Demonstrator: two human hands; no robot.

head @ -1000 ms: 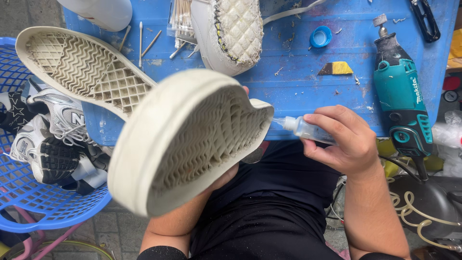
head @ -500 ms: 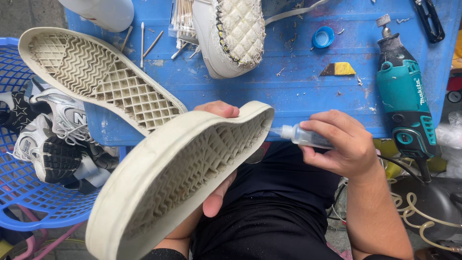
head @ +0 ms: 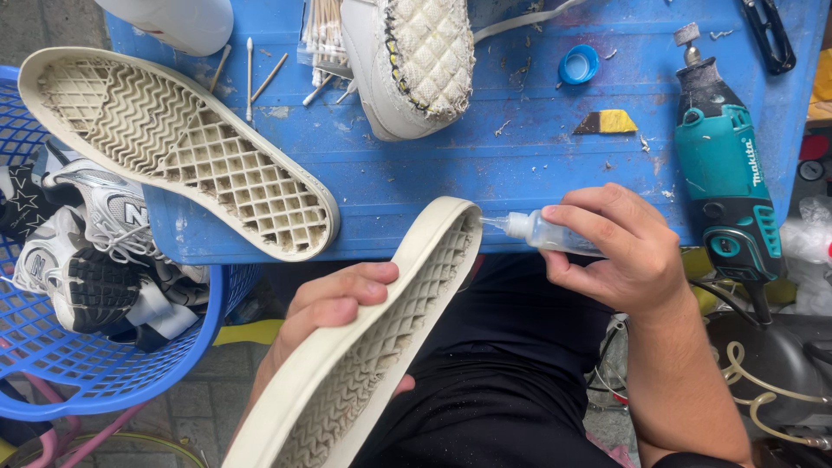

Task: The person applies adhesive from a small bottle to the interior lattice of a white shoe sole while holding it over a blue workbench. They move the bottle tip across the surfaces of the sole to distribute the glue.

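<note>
My left hand [head: 334, 308] holds a detached cream shoe sole [head: 373, 347] from underneath, its gridded inner side turned up and tilted on edge over my lap. In my right hand [head: 624, 251] is a small clear squeeze bottle [head: 542, 232]; its nozzle points at the sole's upper tip, close to the rim. A second matching sole [head: 173, 147] lies grid-up on the blue table [head: 520, 173]. A white shoe upper [head: 412, 65] rests bottom-up at the table's far side.
A teal rotary tool [head: 724, 173] lies at the table's right. A blue bottle cap [head: 578, 63], a yellow-and-black wedge [head: 605, 121] and cotton swabs [head: 325, 30] sit on the table. A blue basket [head: 61, 364] with sneakers stands at left.
My left hand has turned the sole from facing the camera to edge-on and lowered it. The bottle's nozzle has come up to the sole's tip.
</note>
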